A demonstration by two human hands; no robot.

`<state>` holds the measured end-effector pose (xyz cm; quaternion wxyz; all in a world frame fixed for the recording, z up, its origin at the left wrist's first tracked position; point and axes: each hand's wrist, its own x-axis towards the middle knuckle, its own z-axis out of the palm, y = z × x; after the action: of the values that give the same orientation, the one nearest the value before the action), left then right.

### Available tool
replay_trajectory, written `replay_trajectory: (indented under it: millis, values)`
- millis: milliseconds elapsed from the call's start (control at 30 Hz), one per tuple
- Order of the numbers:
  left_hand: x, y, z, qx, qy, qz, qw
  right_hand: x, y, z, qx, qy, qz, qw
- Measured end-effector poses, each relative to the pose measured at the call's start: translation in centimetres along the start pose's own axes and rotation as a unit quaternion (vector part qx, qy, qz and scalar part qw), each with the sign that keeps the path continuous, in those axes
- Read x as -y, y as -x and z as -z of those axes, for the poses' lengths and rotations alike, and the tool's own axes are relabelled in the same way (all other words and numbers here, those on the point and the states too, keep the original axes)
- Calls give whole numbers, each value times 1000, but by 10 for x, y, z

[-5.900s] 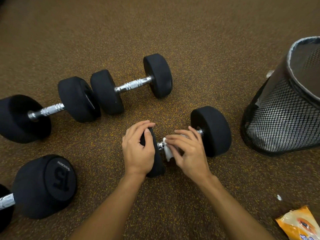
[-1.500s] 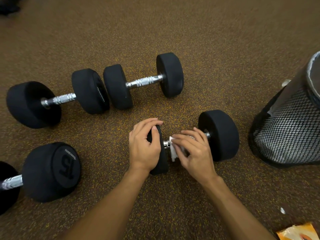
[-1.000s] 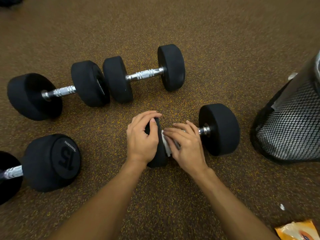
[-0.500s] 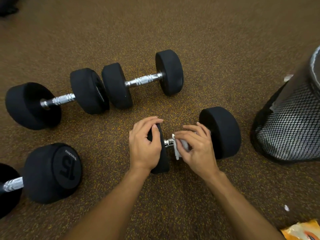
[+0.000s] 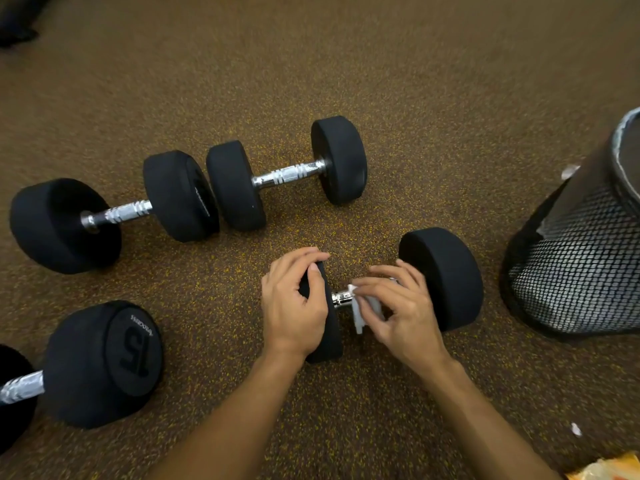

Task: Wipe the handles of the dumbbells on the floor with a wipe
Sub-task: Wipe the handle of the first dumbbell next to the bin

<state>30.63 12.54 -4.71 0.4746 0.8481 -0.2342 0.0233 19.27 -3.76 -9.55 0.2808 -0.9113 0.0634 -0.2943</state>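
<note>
The dumbbell (image 5: 440,278) I was working on lay on the speckled brown floor (image 5: 415,81) near the middle of my view, its long axis running left to right and tilted slightly, the right head a little farther from me than the left. Its chrome handle (image 5: 341,298) showed only as a short stretch by the left head. My right hand (image 5: 398,306) was closed around the handle with the white wipe (image 5: 363,311) pinched under the fingers against the metal. My left hand (image 5: 294,306) gripped the rim of the left head, fingers curled over its top. Beyond it, two more dumbbells (image 5: 287,174) lay end to end along a similar tilted line, their inner heads almost touching. A fourth dumbbell (image 5: 104,362), marked 15 on its end face, sat at the lower left. A black mesh bin (image 5: 571,271) stood just beside the right head, and an orange packet (image 5: 609,469) peeked in at the bottom right corner.
</note>
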Motion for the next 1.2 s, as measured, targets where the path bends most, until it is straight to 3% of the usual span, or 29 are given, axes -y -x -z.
replay_trajectory:
  millis: [233,400,567,700,1000,1200]
  values:
    - [1,-1,-2,-2,5,-1,1000,14,0,-12,20,1,12,1000]
    - [1,0,-1,5,4,1,1000,5,3,-5,-12,7,-22,1000]
    - [0,0,-1,-2,8,-3,1000,14,-1,-10,20,15,26,999]
    - [2,1,-1,-3,10,-3,1000,7,0,-5,-3,18,-3,1000]
    - [2,-1,-2,-10,12,-6,1000,23,4,-22,-3,3,25,1000]
    - [4,-1,-3,-5,10,-11,1000,29,-17,-23,50,32,-49,997]
